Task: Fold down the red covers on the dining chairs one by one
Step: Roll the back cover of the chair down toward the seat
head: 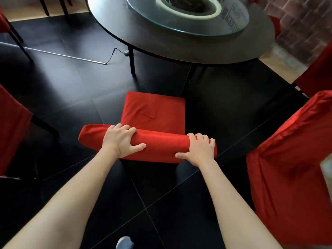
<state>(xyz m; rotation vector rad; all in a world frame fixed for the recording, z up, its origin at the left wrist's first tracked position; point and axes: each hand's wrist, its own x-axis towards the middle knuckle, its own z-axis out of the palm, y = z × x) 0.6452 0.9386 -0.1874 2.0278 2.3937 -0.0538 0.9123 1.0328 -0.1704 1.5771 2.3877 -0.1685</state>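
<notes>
Right, down at six o'clock a grey shoe tip (124, 242) pokes in over the black tiled floor (59, 83), and both bare forearms reach up toward the middle. The left hand (122, 140) grips the top of the chair back, fingers curled over the far side and thumb on the near face of the red cover (161, 144). The right hand (198, 150) clamps the same padded top edge at its right end, fingers wrapped over, thumb pointing left. That cover sits dead centre, bunched along the backrest top, with the red seat (154, 108) just beyond it. At three o'clock stands another covered chair (294, 159), its red fabric hanging long; at nine o'clock a further red-draped chair (10, 126). Up at twelve, the round dark dining table (161, 40) carries a glass turntable (188, 17).
</notes>
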